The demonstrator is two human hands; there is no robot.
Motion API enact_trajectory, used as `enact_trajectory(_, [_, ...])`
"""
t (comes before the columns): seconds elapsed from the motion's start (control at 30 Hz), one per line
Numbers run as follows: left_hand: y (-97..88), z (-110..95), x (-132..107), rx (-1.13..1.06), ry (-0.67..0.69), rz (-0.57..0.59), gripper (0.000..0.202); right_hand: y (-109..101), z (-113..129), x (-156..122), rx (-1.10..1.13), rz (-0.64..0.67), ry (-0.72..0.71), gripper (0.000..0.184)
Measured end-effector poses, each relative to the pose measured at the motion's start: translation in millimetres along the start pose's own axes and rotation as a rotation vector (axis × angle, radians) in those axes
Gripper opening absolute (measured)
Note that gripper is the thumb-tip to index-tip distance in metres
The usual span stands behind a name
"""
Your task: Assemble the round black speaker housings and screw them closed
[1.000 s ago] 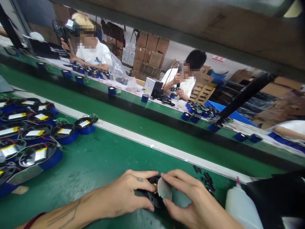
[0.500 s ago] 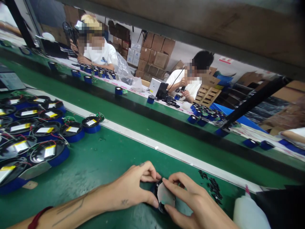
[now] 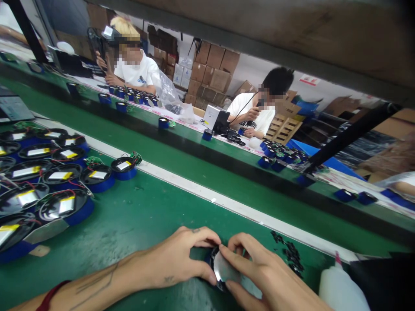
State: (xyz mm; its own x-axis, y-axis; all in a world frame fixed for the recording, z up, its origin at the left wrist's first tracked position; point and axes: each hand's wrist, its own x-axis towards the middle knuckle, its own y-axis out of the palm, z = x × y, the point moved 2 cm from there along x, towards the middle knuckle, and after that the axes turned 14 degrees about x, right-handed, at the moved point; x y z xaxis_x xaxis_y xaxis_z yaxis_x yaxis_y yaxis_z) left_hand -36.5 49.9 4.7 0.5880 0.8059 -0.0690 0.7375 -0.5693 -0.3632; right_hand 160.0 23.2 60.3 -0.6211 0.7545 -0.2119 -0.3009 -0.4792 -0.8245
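A round black-and-blue housing rests on the green bench between my two hands. My left hand curves around its left side, with thumb and index finger at the rim. On top lies a silvery round plate, which covers most of the housing. My right hand grips that plate from the right, thumb at the lower edge and fingertips at the upper edge. Whether the plate sits fully inside the rim I cannot tell. Small black parts lie in a loose pile beyond my right hand.
Several blue housings with flat batteries crowd the left of the bench. A white bottle with a red tip stands at the lower right. Beyond a white strip runs a green conveyor belt with blue units; co-workers sit across it.
My left index finger has come in against the housing's upper rim. The plate has tilted slightly and catches more light. Units on the belt have shifted slightly right; a co-worker opposite has moved a hand.
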Motion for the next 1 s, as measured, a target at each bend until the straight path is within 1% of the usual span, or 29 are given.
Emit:
enact_trajectory(0.1, [-0.5, -4, -1, 0.005, 0.040, -0.008, 0.049, 1, 1, 1, 0.006, 0.005, 0.010, 0.034])
enact_trajectory(0.27, [-1.7, -8, -1, 0.047, 0.042, -0.040, 0.053, 1, 2, 0, -0.008, 0.010, 0.020, 0.032])
enact_trajectory(0.37, [-3.6, -10, -1, 0.085, 0.050, -0.033, 0.052, 1, 2, -2, -0.013, -0.008, 0.009, 0.034])
enact_trajectory(0.43, [-2.4, -8, -1, 0.058, 0.026, -0.009, 0.052, 0, 4, -2, -0.022, -0.019, 0.008, 0.035])
enact_trajectory(0.5, [1.6, -5, -1, -0.021, -0.017, -0.007, 0.055, -2, 7, -2, -0.024, -0.024, 0.008, 0.033])
enact_trajectory(0.63, [13.6, 0, 2, -0.152, -0.058, -0.096, 0.045, -4, 12, -1, -0.039, -0.007, 0.018, 0.030])
enact_trajectory(0.7, [18.2, -2, 4, -0.162, -0.070, -0.124, 0.040, -4, 13, -1, -0.047, -0.006, 0.023, 0.031])
enact_trajectory(0.87, [22.7, -8, 3, -0.134, -0.121, -0.138, 0.041, -4, 13, -1, -0.027, -0.044, 0.009, 0.030])
enact_trajectory(1.0, [24.5, -4, -1, -0.158, -0.207, -0.143, 0.048, 0, 2, -4, 0.124, -0.148, -0.001, 0.043])
